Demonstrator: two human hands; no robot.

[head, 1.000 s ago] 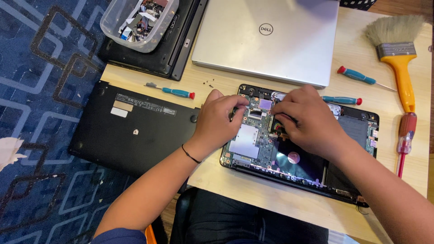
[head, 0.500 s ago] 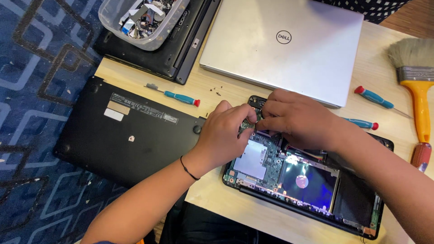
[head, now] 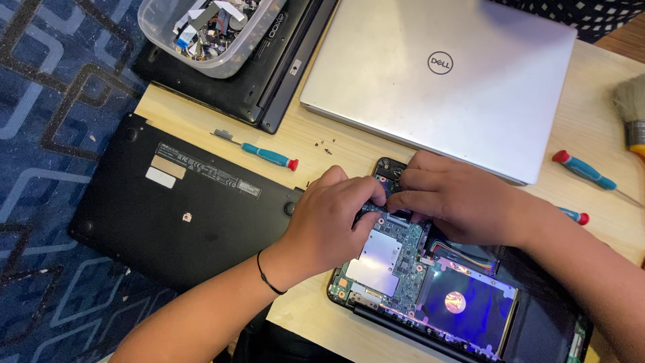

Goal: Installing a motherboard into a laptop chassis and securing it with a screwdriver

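Note:
An opened black laptop (head: 430, 296) lies on the wooden table with its green circuit board (head: 396, 265) and a shiny blue-purple drive (head: 470, 302) exposed. My left hand (head: 329, 218) and my right hand (head: 450, 195) meet over the laptop's upper left corner. Fingers of both hands pinch at a small part on the board there; the part itself is hidden under the fingers. A thin black band circles my left wrist.
The removed black bottom cover (head: 181, 202) lies left of the laptop. A closed silver laptop (head: 443, 74) sits behind, beside another black laptop (head: 269, 74) carrying a clear tub of parts (head: 208, 30). Teal screwdrivers (head: 265, 153) (head: 583, 169), loose screws (head: 324, 144) and a brush (head: 631, 107) lie around.
The view has shifted so the laptop sits lower and to the right. Both hands moved up to the laptop's upper left corner and stay pressed together there.

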